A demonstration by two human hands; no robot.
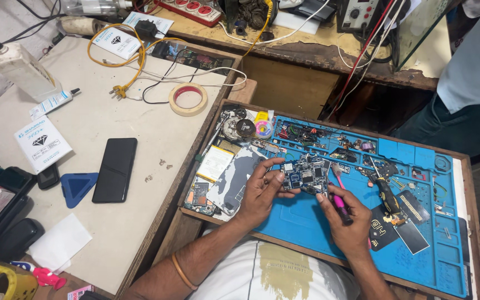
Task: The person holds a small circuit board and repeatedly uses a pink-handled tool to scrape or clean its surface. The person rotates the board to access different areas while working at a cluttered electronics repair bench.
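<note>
Circuit board [305, 173] held above the far-left part of the blue work mat [362, 244], between both hands, over a wooden tray.

Hidden or unclear:
- Mat: right edge cut off by the frame; near edge partly covered by the forearms.
- Person at far right: only a pale shirt and dark trousers show [468, 94]; rest out of frame.
- Board: left edge covered by fingers of the left hand [259, 191]; components too small to tell apart.
- Pink-handled tool [340, 204]: its tip near the board's right edge is hard to make out; cannot tell whether it touches.
- Small parts in the mat's far compartments: a blurred clutter.

Board appearance: roughly rectangular, blue-grey, densely covered with small metal shields and chips, tilted slightly toward the camera.

Hands: left hand grips the board's left side, thumb on top, fingers curled under. Right hand [346, 222] is closed round the pink-handled tool, index finger extended along it toward the board.

Packages and labels, by size:
- White rectangular card [41, 143] with a dark diamond mark, on the left table, near the left edge.
- Similar white pack [116, 43], far left, under a yellow cable.
- Dark cards [395, 228] on the mat, right of the right hand.
- Small white tube [54, 103] with blue print, far left, just beside a clear bottle [20, 69].
</note>
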